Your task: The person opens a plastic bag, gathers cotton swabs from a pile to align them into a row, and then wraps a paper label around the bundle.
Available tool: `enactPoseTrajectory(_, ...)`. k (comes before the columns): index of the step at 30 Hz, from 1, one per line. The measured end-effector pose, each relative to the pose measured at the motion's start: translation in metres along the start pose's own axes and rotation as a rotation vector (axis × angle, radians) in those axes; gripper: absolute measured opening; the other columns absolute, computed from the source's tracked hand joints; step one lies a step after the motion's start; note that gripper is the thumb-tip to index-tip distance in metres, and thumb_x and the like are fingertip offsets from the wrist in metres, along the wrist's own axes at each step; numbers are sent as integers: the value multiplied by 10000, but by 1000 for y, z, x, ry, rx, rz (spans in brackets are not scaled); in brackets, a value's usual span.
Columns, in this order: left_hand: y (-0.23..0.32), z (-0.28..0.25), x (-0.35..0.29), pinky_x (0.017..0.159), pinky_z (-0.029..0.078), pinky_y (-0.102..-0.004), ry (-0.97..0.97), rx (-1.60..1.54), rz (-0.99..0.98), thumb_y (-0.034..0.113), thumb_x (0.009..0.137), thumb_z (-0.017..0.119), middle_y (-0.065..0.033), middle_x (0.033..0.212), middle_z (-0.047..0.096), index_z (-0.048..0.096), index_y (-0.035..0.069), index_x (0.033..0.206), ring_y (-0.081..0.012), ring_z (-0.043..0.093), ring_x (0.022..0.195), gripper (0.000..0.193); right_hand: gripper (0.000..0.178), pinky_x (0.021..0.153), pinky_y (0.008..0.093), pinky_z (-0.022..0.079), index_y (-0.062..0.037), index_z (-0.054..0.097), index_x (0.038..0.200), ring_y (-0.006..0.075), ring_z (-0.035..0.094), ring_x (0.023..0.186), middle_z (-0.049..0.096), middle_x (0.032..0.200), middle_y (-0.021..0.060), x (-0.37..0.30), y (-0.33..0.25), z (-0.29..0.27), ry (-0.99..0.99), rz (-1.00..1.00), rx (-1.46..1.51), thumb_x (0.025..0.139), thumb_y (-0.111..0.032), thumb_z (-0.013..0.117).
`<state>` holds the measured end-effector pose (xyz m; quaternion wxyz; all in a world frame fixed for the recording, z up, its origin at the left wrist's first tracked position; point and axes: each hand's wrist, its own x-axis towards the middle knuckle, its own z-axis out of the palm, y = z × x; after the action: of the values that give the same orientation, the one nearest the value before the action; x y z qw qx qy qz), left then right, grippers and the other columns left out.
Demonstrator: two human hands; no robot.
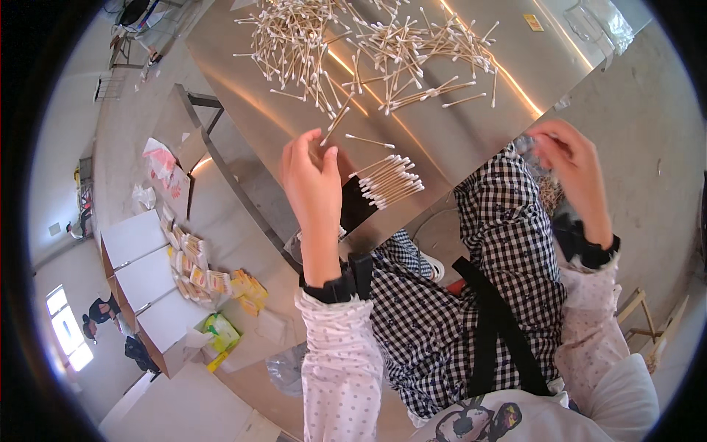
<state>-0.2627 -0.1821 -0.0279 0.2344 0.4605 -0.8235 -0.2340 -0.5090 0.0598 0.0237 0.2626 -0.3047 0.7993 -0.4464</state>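
Observation:
My left hand (311, 177) hovers at the table's near left part, loosely curled, with thumb and index finger apart. A single cotton swab (336, 127) lies at its fingertips; I see no firm grip on it. Just right of this hand, a neat row of cotton swabs (387, 180) rests side by side, partly over a black block (357, 206). Another swab (370, 141) lies above the row. Off the table's right edge, my right hand (568, 151) is closed on a small crumpled piece of clear plastic (524, 144), blurred and partly hidden by the fingers.
A big loose heap of cotton swabs (294, 44) spreads over the far side of the metal table (456, 140). Clear plastic packaging (615, 26) sits at its far right corner. At left, another table holds several swab packs (193, 254) beside an open cardboard box (151, 283).

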Motion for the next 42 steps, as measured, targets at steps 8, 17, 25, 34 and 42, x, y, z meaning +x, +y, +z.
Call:
enactPoseTrajectory(8,-4,28,26,845,493,-367,-63,16,41,47,862,684,-97,953,659,672,29,1002,-255,629,935,141,235,726,363,507,-54,615,1136,247,651,822,655,1061,125,-72,76,-71,9,192,-752,906,-77,655)
enactPoseTrajectory(17,7,7,-15,822,499,-368,-242,11,113,11,886,627,-99,934,652,685,32,965,-266,628,916,100,271,752,384,507,-66,606,1169,282,659,899,639,1081,116,-25,33,-13,-32,-93,-540,909,-113,665)
enactPoseTrajectory(25,24,2,-65,1068,418,-415,-144,-91,34,96,965,583,-176,1327,573,569,24,1318,-339,546,1237,361,238,759,296,523,-22,628,1160,199,670,923,663,1032,99,13,-35,88,-169,-336,157,926,-62,656)
enactPoseTrajectory(34,37,48,-78,1208,177,-537,-234,365,244,572,910,609,-336,1589,190,170,-149,1510,-436,175,1503,1036,176,791,253,522,10,608,1158,110,643,926,660,993,52,16,-7,143,-106,-66,634,993,-45,583)
enactPoseTrajectory(42,27,58,-48,1205,166,-554,-196,400,204,647,895,567,-310,1588,232,179,-142,1515,-419,206,1500,1076,153,768,242,519,16,600,1143,108,639,858,659,965,57,24,7,139,-52,-8,680,1008,-36,550)
